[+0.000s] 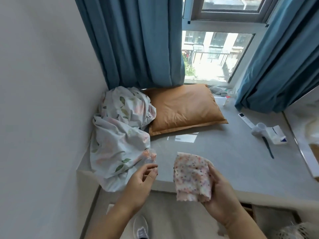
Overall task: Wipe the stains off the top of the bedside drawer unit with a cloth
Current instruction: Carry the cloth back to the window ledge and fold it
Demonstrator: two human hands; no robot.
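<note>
My right hand holds a folded pink-dotted cloth upright, just above the front edge of a grey platform top. My left hand hovers beside it with fingers apart and slightly curled, holding nothing. A small clear plastic item with orange inside lies on the grey top just beyond my left fingertips. No bedside drawer unit is clearly in view.
A crumpled floral sheet and an orange pillow lie at the back left by blue curtains. A white remote, a white cup, a tissue pack and a dark pen sit at the right. My shoe is on the floor.
</note>
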